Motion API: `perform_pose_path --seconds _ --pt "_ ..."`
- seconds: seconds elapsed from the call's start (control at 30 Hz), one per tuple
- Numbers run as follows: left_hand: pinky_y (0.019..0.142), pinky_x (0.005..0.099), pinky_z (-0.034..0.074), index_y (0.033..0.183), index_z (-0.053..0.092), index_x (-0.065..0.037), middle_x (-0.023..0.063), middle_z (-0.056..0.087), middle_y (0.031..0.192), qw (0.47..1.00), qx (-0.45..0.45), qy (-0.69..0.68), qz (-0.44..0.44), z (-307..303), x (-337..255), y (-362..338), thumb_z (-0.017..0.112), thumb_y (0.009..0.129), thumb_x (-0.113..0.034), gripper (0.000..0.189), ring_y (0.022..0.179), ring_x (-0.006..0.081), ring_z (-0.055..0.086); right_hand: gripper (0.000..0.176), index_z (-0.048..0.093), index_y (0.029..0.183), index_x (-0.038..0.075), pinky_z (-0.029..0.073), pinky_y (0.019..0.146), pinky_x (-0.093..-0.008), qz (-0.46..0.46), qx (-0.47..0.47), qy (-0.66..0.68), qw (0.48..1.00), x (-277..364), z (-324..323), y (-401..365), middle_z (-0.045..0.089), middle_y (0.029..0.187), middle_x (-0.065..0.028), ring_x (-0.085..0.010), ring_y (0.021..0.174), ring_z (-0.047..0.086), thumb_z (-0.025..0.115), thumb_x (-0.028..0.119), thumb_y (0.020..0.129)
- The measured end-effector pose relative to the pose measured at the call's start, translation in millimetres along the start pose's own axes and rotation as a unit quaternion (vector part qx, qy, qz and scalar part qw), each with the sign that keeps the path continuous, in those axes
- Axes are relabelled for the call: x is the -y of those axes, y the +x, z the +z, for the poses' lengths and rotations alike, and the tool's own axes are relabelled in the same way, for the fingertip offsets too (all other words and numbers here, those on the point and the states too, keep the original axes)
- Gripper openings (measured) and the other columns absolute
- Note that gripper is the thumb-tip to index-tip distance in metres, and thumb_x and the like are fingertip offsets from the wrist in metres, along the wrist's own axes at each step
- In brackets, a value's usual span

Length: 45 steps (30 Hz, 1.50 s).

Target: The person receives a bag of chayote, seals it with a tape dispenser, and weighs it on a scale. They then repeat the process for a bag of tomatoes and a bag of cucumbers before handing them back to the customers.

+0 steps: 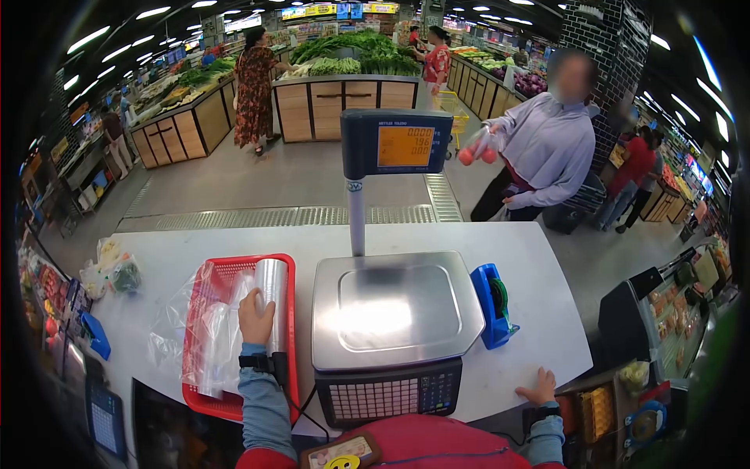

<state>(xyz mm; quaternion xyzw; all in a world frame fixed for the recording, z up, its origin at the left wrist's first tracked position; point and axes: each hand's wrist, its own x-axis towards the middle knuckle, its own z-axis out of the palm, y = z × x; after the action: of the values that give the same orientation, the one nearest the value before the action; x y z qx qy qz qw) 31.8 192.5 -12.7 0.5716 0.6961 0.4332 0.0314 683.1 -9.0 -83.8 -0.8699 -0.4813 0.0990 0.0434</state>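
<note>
My left hand rests on the plastic bags in a red basket, beside a roll of clear bags; whether its fingers grip anything is hard to tell. My right hand lies on the white counter near its right front edge, fingers spread and holding nothing. Between my hands stands a weighing scale with a bare metal plate, a keypad and a lit display on a pole. A blue tape dispenser stands right of the scale.
Across the counter a person holds a clear bag of red round produce. Bagged vegetables lie at the counter's left end. Produce stands and other shoppers are behind. A cable runs between basket and scale.
</note>
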Motion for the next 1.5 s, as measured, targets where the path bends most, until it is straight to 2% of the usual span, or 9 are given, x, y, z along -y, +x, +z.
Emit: perform_pose_path --seconds 0.2,0.4,0.63,0.77,1.03,1.13,1.27,1.37,1.5 --pt "0.088 0.0377 0.039 0.111 0.052 0.000 0.0174 0.055 0.106 1.000 0.007 -0.001 -0.007 0 2 3 0.064 0.071 -0.019 0.046 0.100 0.0318 0.050 0.087 0.040 0.125 0.002 0.036 0.094 -0.0459 0.018 0.100 0.052 0.994 20 -34 10 0.036 0.126 -0.0239 -0.0411 0.116 0.035 0.077 0.041 0.058" --pt "0.086 0.0364 0.042 0.120 0.047 -0.001 0.0156 0.052 0.117 0.985 0.036 -0.142 -0.091 -23 -14 -5 0.063 0.076 -0.019 0.051 0.108 0.0270 0.050 0.067 0.045 0.121 -0.001 0.042 0.089 -0.0409 -0.114 -0.028 0.121 0.986 32 -76 47 0.049 0.113 -0.0228 -0.0337 0.106 0.048 0.072 0.031 0.068" --pt "0.091 0.0329 0.039 0.136 0.024 -0.004 0.0186 0.044 0.127 0.806 0.184 -0.562 -0.043 -176 -153 -9 0.059 0.081 -0.030 0.070 0.118 0.0241 0.043 0.043 0.050 0.117 0.001 0.050 0.070 -0.0318 -0.169 -0.022 0.279 0.945 88 -114 42 0.062 0.093 -0.0150 -0.0219 0.080 0.061 0.060 0.011 0.076" --pt "0.090 0.0323 0.038 0.137 0.023 -0.006 0.0166 0.044 0.127 0.883 0.190 -0.430 -0.022 -211 -185 41 0.057 0.083 -0.032 0.069 0.118 0.0227 0.043 0.041 0.050 0.117 0.002 0.049 0.070 -0.0301 -0.198 0.017 0.303 0.932 118 -110 42 0.062 0.090 -0.0128 -0.0193 0.080 0.060 0.059 0.009 0.077" --pt "0.098 0.0384 0.033 0.129 0.031 0.008 0.0308 0.038 0.126 0.993 0.108 -0.035 -0.013 -48 -124 136 0.067 0.063 -0.058 0.100 0.118 0.0374 0.041 0.038 0.050 0.118 0.003 0.048 0.071 -0.0271 -0.305 0.068 0.397 0.863 188 -110 26 0.063 0.092 -0.0098 -0.0152 0.081 0.060 0.057 0.005 0.081" --pt "0.089 0.0405 0.041 0.113 0.052 0.004 0.0256 0.052 0.113 0.984 0.172 0.053 0.007 -10 -150 135 0.065 0.061 -0.062 0.085 0.108 0.0341 0.051 0.040 0.050 0.119 0.004 0.049 0.073 -0.0289 -0.335 0.080 0.385 0.856 189 -125 10 0.064 0.094 -0.0112 -0.0184 0.084 0.062 0.059 0.006 0.079" --pt "0.071 0.0322 0.049 0.080 0.066 -0.003 0.0108 0.066 0.079 0.949 0.297 -0.086 -0.056 16 -155 127 0.063 0.072 -0.044 0.042 0.078 0.0216 0.064 0.040 0.050 0.119 0.004 0.048 0.078 -0.0302 -0.290 0.090 0.421 0.855 161 -127 -3 0.064 0.095 -0.0118 -0.0189 0.087 0.062 0.059 0.008 0.081" --pt "0.067 0.0259 0.049 0.088 0.065 0.000 0.0071 0.066 0.077 0.945 0.223 -0.230 0.063 38 -153 102 0.057 0.082 -0.027 0.028 0.072 0.0145 0.063 0.039 0.049 0.119 0.003 0.048 0.079 -0.0307 -0.256 0.122 0.463 0.840 145 -112 -12 0.063 0.097 -0.0120 -0.0185 0.088 0.061 0.058 0.009 0.082" --pt "0.062 0.0224 0.048 0.090 0.064 0.001 0.0028 0.065 0.077 0.916 0.250 -0.312 -0.019 44 -167 77 0.057 0.086 -0.022 0.024 0.071 0.0098 0.060 0.040 0.048 0.121 0.004 0.047 0.081 -0.0306 -0.294 0.184 0.443 0.827 165 -117 -25 0.062 0.100 -0.0119 -0.0187 0.091 0.060 0.057 0.010 0.083"
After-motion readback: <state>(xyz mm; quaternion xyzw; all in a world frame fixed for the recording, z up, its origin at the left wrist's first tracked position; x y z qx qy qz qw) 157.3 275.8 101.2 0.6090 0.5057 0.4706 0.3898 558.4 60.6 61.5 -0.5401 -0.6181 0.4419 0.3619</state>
